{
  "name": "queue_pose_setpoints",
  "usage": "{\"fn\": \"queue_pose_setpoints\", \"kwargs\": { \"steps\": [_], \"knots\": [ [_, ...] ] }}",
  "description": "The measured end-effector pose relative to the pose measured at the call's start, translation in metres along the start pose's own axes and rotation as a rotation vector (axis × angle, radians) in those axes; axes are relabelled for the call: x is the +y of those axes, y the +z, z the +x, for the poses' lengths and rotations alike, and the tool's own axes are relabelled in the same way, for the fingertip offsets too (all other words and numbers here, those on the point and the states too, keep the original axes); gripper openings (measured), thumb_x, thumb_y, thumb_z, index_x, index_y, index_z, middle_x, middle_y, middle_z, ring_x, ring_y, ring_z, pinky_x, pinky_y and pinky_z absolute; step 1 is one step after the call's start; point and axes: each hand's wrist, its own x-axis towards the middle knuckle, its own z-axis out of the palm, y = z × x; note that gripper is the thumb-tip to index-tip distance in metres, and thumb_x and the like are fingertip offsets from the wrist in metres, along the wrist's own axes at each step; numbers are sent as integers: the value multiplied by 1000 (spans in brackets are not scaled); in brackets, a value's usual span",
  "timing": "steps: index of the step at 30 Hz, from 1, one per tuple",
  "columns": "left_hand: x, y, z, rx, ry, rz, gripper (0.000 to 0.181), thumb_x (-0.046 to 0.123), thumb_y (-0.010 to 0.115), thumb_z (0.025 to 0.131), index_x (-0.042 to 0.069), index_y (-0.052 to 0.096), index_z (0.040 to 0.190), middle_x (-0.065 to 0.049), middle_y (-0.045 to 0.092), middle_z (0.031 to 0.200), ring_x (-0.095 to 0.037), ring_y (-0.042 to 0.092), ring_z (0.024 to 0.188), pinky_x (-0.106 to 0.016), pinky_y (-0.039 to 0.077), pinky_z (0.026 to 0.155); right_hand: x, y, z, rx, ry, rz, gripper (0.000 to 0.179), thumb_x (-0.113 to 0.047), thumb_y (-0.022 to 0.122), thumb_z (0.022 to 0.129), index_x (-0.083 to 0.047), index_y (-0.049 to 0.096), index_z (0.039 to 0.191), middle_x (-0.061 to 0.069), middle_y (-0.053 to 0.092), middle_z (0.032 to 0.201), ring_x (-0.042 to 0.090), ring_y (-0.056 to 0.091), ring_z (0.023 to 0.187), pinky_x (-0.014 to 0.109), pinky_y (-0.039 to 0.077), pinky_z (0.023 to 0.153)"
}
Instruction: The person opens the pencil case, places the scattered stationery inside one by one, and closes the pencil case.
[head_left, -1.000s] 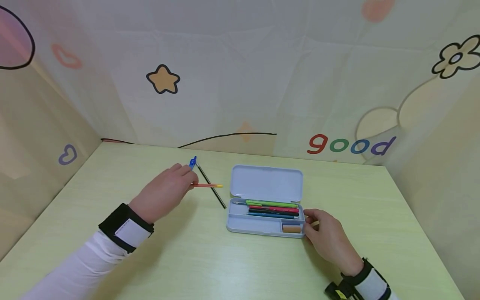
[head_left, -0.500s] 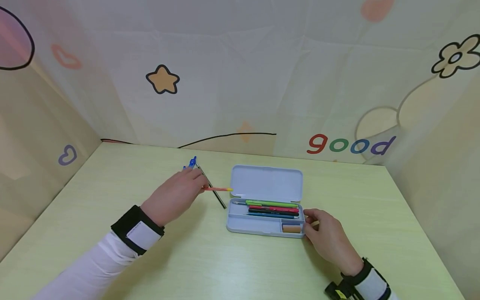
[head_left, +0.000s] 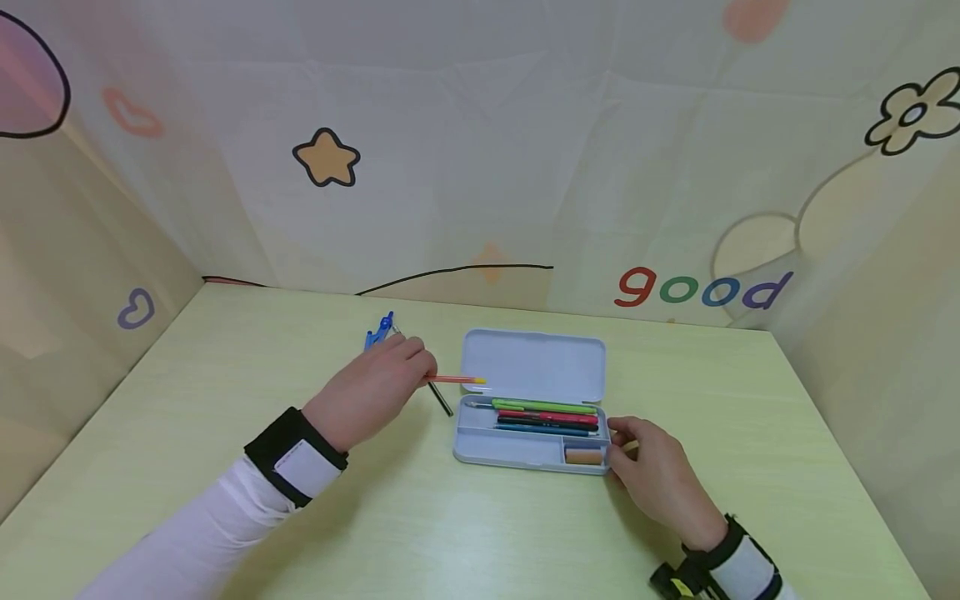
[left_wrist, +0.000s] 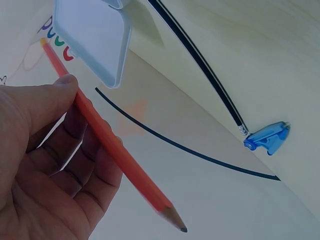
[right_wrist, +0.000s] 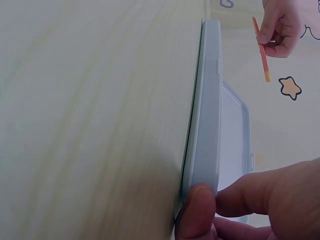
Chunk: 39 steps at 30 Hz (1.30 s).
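Note:
My left hand [head_left: 375,392] pinches an orange pencil [left_wrist: 112,142] between thumb and fingers. The pencil's yellow end points right, over the lower left of the raised lid [head_left: 532,367] in the head view; its sharpened tip shows in the left wrist view. A light blue pencil case [head_left: 510,455] lies open on the table. At its right end, my right hand [head_left: 660,475] grips the wall with thumb and fingers. The case's back compartment holds a green pen [head_left: 543,407], a red pen [head_left: 555,418] and darker pens. A tan block [head_left: 583,457] sits in the small front compartment.
Left of the case, partly hidden by my left hand, lies a black pencil [head_left: 441,400]. Beside its far end is a blue drawing compass [head_left: 378,333]. The table [head_left: 420,533] meets a printed cloth backdrop [head_left: 450,167] at the back.
My left hand has moved right with the orange pencil, bringing its yellow end over the lid. More of the blue compass shows now. The right hand and the case have stayed put.

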Motion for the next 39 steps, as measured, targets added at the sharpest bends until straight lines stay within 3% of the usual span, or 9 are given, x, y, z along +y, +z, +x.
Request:
{"fn": "queue_pose_setpoints", "kwargs": {
  "steps": [14, 23, 39],
  "knots": [
    [12, 0, 13, 1, 41, 15, 18, 8, 81, 95, 7, 73, 111, -2, 66, 101, -20, 58, 91, -29, 56, 85, 0, 0, 1, 4, -6, 6, 42, -8, 66, 102, 9, 59, 140, 13, 65, 109, 20, 58, 84, 25, 51, 59],
    [20, 3, 22, 0, 65, -23, 15, 6, 79, 97, 7, 73, 110, -3, 66, 103, -21, 59, 94, -30, 55, 88, 0, 0, 1, 4, -7, -3, 42, -8, 67, 101, 8, 59, 140, 13, 65, 109, 21, 58, 85, 25, 51, 60],
    [40, 10, 37, -37, 109, -14, 24, 0, 83, 91, 9, 72, 110, -2, 64, 99, -19, 57, 92, -28, 53, 82, 0, 0, 1, -4, 0, -2, 43, -7, 67, 101, 8, 59, 140, 13, 65, 110, 22, 58, 88, 25, 52, 63]
  ]
}}
